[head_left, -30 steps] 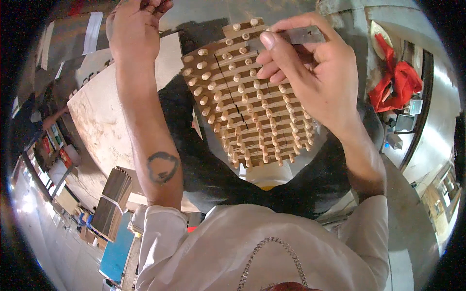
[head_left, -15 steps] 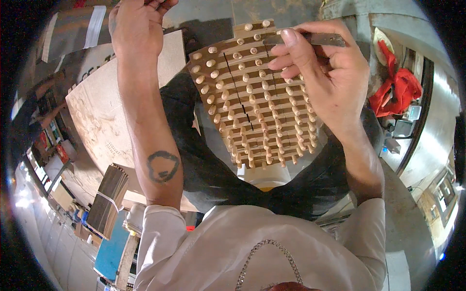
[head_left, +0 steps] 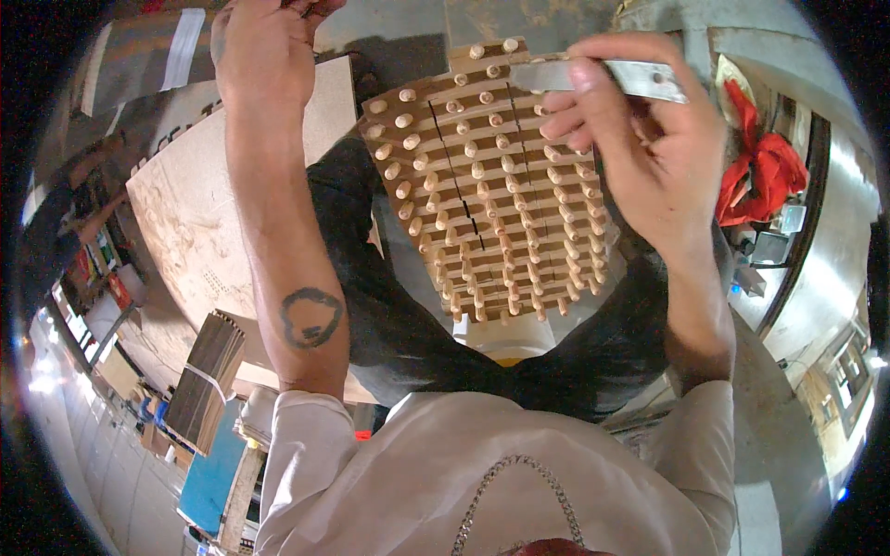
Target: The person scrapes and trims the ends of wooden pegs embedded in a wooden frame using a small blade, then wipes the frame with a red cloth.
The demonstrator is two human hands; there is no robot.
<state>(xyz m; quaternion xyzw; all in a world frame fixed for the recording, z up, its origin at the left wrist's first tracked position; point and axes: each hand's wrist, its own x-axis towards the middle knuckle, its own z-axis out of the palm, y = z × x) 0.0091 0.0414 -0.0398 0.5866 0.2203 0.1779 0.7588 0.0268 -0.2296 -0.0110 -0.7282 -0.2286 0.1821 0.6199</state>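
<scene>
Between my legs stands a slatted wooden piece [head_left: 487, 199], set with rows of upright round wooden pegs and marked with dark lines running across its slats. Over its far right part, my right hand [head_left: 654, 139] pinches a flat metal strip [head_left: 640, 81] between thumb and fingers. The strip has a hole near its right end, and its left end reaches above the pegs. My left hand [head_left: 264, 56] is raised at the top edge, to the left of the wooden piece. Its fingers look curled, but they are partly cut off, so what they hold is hidden.
A large pale board [head_left: 199, 208] lies to my left. Nearer stands a strapped bundle of dark wooden strips [head_left: 206, 380] beside a blue panel [head_left: 211, 486]. On the right lies red cloth [head_left: 765, 176]. A pale round support [head_left: 508, 341] shows beneath the wooden piece.
My right hand has shifted slightly right with the metal strip, which has turned so its face catches the light. My left hand has barely moved. The wooden piece stays put.
</scene>
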